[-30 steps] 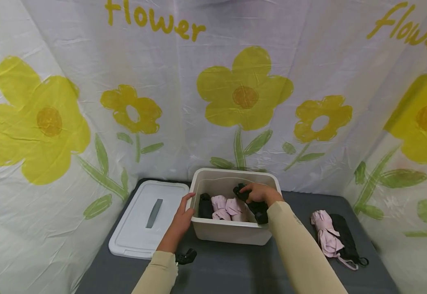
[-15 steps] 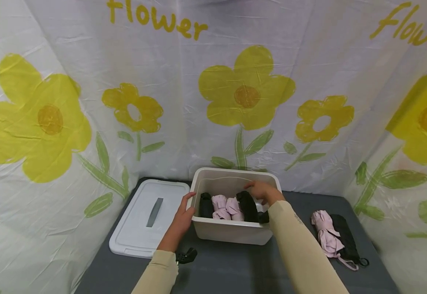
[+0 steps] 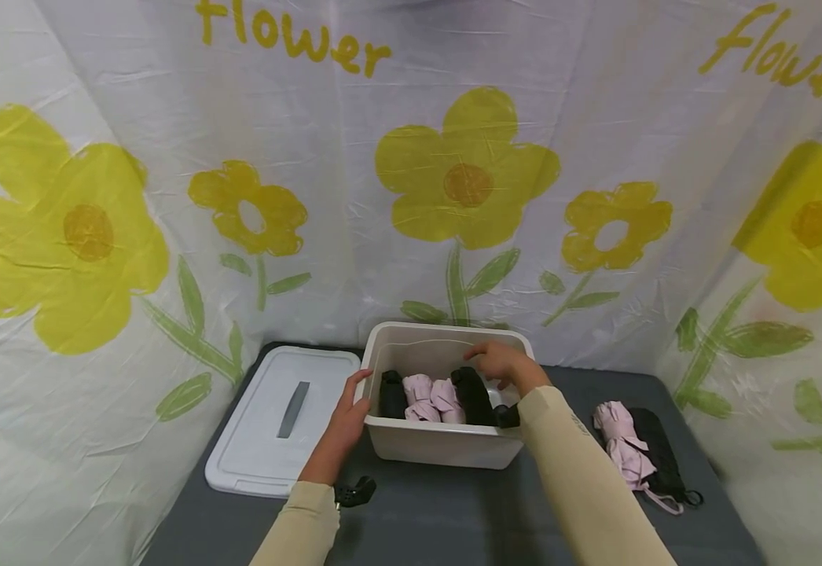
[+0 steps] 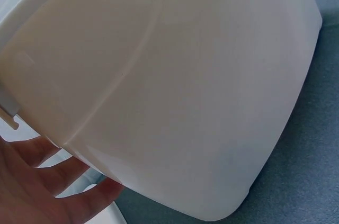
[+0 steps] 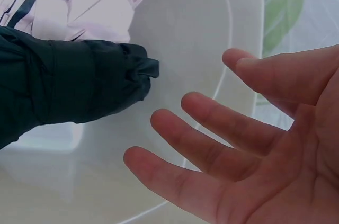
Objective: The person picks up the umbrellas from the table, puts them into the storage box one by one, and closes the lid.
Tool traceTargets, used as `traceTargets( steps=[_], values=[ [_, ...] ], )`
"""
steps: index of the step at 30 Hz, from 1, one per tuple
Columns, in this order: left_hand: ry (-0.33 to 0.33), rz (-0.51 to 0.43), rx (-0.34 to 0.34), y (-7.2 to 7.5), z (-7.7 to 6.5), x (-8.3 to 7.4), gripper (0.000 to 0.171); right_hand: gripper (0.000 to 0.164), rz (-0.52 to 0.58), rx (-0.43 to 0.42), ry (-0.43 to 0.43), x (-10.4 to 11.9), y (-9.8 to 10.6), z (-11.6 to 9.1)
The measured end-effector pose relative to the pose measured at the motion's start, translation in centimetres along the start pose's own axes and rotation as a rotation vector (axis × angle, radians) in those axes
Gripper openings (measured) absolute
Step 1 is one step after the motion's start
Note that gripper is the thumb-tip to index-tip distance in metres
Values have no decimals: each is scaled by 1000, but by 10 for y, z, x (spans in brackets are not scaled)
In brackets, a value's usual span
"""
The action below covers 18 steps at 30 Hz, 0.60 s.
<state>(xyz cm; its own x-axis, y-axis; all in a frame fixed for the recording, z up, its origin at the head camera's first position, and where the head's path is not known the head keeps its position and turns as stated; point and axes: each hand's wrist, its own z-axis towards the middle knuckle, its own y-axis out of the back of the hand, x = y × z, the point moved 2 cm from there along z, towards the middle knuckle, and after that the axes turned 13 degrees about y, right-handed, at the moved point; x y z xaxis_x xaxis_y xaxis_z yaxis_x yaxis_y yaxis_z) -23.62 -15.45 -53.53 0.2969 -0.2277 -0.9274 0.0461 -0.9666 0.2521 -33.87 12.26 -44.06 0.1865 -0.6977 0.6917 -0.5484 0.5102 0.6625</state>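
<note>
Head view: the right hand (image 3: 504, 365), fingers spread, grips nothing beside a rolled black fabric bundle (image 3: 473, 397) inside the rectangular cream plastic bin (image 3: 439, 445) — best not nudged — while the left hand (image 3: 343, 423), straight-fingered against the bin's side, should steady it.

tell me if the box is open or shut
The box is open: its lid lies beside it, and bundles show inside.

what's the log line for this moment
left hand: touching bin | right hand: open, empty, near black bundle | two pink bundles: inside | lid: off, beside bin
</note>
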Motion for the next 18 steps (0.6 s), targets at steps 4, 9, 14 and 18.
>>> traceTargets(
  steps=[4,9,14,18],
  values=[
    [0,-3,5,0,0,0,54,54,4,16,14,3,2,-6],
    [8,-1,9,-1,0,1,54,47,-26,15,51,4,5,-14],
    [6,-5,10,-1,0,0,55,43,-37,14,96,8,7,-23],
    [10,-2,11,-1,0,-1,55,42,-62,4,149,14,10,-32]
  ],
)
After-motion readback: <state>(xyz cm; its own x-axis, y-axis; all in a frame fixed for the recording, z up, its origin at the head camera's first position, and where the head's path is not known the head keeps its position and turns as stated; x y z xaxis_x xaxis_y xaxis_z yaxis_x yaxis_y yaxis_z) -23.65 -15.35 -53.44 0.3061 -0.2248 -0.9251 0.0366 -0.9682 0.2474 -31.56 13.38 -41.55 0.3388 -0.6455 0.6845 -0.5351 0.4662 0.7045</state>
